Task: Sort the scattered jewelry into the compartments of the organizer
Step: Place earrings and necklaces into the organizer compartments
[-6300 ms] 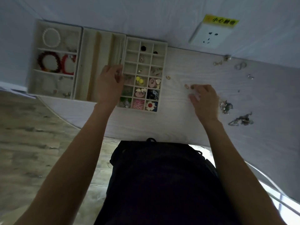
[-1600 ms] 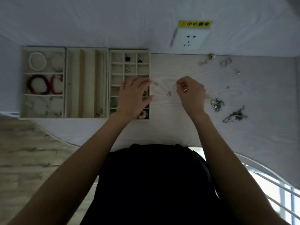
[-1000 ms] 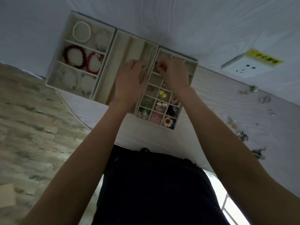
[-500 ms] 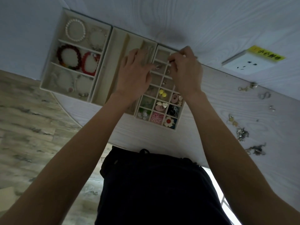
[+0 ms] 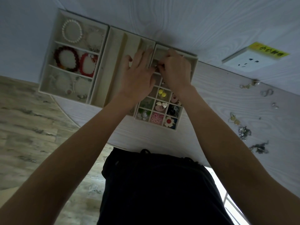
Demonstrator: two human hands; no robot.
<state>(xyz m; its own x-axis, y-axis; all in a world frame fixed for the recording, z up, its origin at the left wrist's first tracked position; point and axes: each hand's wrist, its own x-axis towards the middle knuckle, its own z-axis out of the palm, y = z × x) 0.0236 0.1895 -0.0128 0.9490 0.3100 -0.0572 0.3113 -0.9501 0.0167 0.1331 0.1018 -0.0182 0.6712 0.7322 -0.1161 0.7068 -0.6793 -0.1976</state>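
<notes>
The beige grid tray [image 5: 194,65] of the organizer holds earrings and charms in its near cells. My right hand [image 5: 177,70] hovers over the tray's far left cells, its curled fingertips pinching a small gold piece [image 5: 156,67]. Next to it my left hand [image 5: 139,77] lies flat with straight fingers across the divider between the long-slot middle tray [image 5: 113,44] and the grid tray. The bracelet tray [image 5: 48,62] on the left holds a pearl bracelet [image 5: 72,33] and red bead bracelets [image 5: 66,58]. Both hands hide the cells beneath them.
Loose jewelry lies on the white table to the right: a gold clasp [image 5: 248,85], rings [image 5: 266,92], yellow earrings [image 5: 234,119], a sparkly silver piece [image 5: 244,132] and a dark chain [image 5: 259,147]. A wall socket [image 5: 250,60] sits at the back right.
Both hands came from the loose jewelry on the table to the grid tray. In the last half second my right hand dropped from the tray's far edge towards its far left cells.
</notes>
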